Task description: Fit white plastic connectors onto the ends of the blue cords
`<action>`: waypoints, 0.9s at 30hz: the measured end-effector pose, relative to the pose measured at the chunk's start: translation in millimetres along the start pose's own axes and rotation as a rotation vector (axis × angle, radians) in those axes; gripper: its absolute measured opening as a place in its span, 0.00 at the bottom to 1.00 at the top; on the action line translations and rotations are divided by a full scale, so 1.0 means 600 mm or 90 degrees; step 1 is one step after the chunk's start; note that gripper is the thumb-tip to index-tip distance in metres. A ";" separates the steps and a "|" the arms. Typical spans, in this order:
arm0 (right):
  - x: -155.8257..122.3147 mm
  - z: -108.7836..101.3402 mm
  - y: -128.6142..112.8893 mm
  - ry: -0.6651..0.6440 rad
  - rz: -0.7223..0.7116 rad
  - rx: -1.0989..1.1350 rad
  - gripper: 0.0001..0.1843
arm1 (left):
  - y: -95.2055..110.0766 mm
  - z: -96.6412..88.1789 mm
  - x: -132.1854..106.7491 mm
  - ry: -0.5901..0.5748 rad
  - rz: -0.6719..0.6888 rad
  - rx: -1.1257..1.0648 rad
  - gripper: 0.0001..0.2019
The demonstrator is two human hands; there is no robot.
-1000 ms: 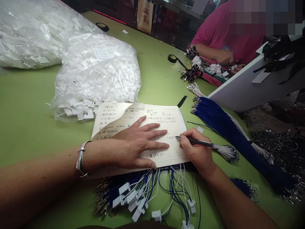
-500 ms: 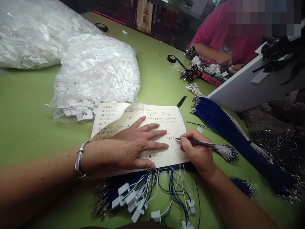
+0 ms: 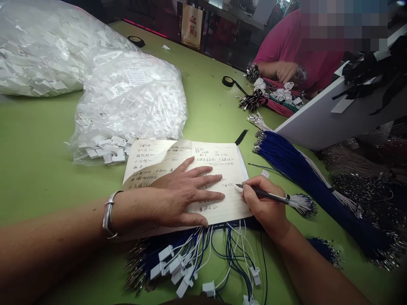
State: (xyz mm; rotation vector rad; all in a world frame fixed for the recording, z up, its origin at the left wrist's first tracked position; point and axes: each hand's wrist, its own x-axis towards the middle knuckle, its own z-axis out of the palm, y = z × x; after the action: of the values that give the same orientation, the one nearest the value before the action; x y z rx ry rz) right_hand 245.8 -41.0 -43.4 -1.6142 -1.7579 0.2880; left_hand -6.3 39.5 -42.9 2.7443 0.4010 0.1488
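Note:
An open notebook (image 3: 229, 169) with handwritten lines on both pages lies in front of me. Across its middle rests my left hand (image 3: 184, 190), flat with the fingers spread, covering part of the writing. My right hand (image 3: 265, 203) grips a pen (image 3: 267, 194) at the right page's edge. The pen's tip is at the end of a short written line; whether it touches the paper I cannot tell. Under the notebook's lower edge stick out blue and white wires (image 3: 229, 245) with white plastic connectors (image 3: 176, 264) on their ends.
Two clear bags of white connectors (image 3: 136, 93) stand at the left on the green table (image 3: 210, 110). Long blue wire bundles (image 3: 305, 178) lie at the right beside a grey panel (image 3: 318, 101). Black tape (image 3: 228, 81) is farther back. A co-worker in pink (image 3: 286, 42) sits opposite.
The pen tip has shifted very slightly right, with my right hand. My left hand stays put on the notebook. The co-worker's hand across the table has moved up and left.

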 end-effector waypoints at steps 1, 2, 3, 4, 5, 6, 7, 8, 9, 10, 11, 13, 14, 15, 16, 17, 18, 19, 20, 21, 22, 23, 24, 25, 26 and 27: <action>0.001 0.001 -0.001 -0.003 0.006 0.003 0.07 | 0.000 0.000 0.000 0.000 0.000 0.000 0.29; 0.002 0.002 -0.002 -0.004 0.020 0.011 0.07 | 0.000 0.001 0.000 0.001 0.001 0.000 0.29; 0.003 0.002 -0.002 -0.005 0.035 0.019 0.07 | -0.001 0.001 0.000 0.003 0.002 0.000 0.29; 0.003 0.003 -0.002 -0.007 0.046 0.027 0.07 | -0.001 0.002 -0.001 0.005 0.004 0.000 0.29; 0.003 0.004 -0.001 -0.009 0.053 0.033 0.07 | -0.002 0.002 -0.001 0.008 0.004 0.000 0.29; 0.003 0.005 -0.001 -0.011 0.057 0.038 0.08 | -0.002 0.002 -0.001 0.009 0.005 0.001 0.29; 0.003 0.005 0.000 -0.012 0.061 0.042 0.08 | -0.002 0.003 -0.001 0.010 0.004 0.002 0.29; 0.003 0.006 0.000 -0.013 0.065 0.047 0.08 | -0.002 0.003 -0.001 0.010 0.003 0.003 0.29; 0.003 0.006 0.000 -0.013 0.070 0.051 0.08 | -0.002 0.003 -0.001 0.010 0.001 0.003 0.29; 0.002 0.006 0.001 -0.012 0.075 0.053 0.08 | -0.002 0.003 -0.001 0.008 -0.001 0.004 0.29; 0.002 0.006 0.000 -0.011 0.079 0.053 0.08 | -0.002 0.003 -0.001 0.005 -0.001 0.003 0.29; 0.001 0.007 0.000 -0.010 0.082 0.046 0.08 | -0.003 0.004 -0.001 0.001 0.001 0.000 0.30; 0.001 0.007 0.000 -0.010 0.084 0.042 0.08 | -0.003 0.005 -0.001 0.000 0.002 -0.003 0.30; 0.001 0.007 0.000 -0.009 0.087 0.038 0.08 | -0.003 0.005 -0.001 0.002 0.003 -0.006 0.30; 0.001 0.007 0.001 -0.011 0.090 0.036 0.08 | -0.004 0.005 -0.001 0.003 0.004 -0.009 0.30; 0.002 0.007 0.001 -0.014 0.095 0.036 0.09 | -0.004 0.004 -0.001 0.004 0.002 -0.013 0.30; 0.002 0.007 0.002 -0.016 0.100 0.038 0.09 | -0.004 0.003 -0.001 0.002 -0.001 -0.016 0.30; 0.001 0.008 0.003 -0.018 0.102 0.041 0.10 | -0.003 0.000 -0.001 -0.002 -0.004 -0.020 0.30; 0.000 0.008 0.004 -0.022 0.103 0.045 0.11 | -0.001 -0.003 -0.002 -0.010 -0.008 -0.023 0.30; -0.001 0.007 0.006 -0.025 0.104 0.050 0.11 | 0.002 -0.006 -0.003 -0.018 -0.012 -0.026 0.30; -0.004 0.007 0.007 -0.027 0.107 0.054 0.12 | 0.005 -0.010 -0.005 -0.024 -0.014 -0.029 0.30; -0.006 0.006 0.009 -0.029 0.113 0.057 0.12 | 0.009 -0.013 -0.006 -0.026 -0.015 -0.030 0.31; -0.009 0.005 0.012 -0.026 0.127 0.058 0.12 | 0.012 -0.016 -0.007 -0.024 -0.015 -0.031 0.31; -0.012 0.005 0.016 -0.024 0.139 0.054 0.13 | 0.015 -0.017 -0.008 -0.017 -0.017 -0.029 0.32; -0.014 0.004 0.021 -0.027 0.147 0.046 0.13 | 0.017 -0.018 -0.008 -0.011 -0.019 -0.024 0.31; -0.017 0.003 0.027 -0.031 0.155 0.037 0.12 | 0.018 -0.017 -0.008 -0.007 -0.021 -0.020 0.31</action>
State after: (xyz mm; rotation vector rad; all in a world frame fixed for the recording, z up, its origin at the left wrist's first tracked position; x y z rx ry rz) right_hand 256.6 -46.8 -58.2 -1.7935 -1.5725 0.4935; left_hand -9.5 31.8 -29.5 2.7056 0.4372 0.1297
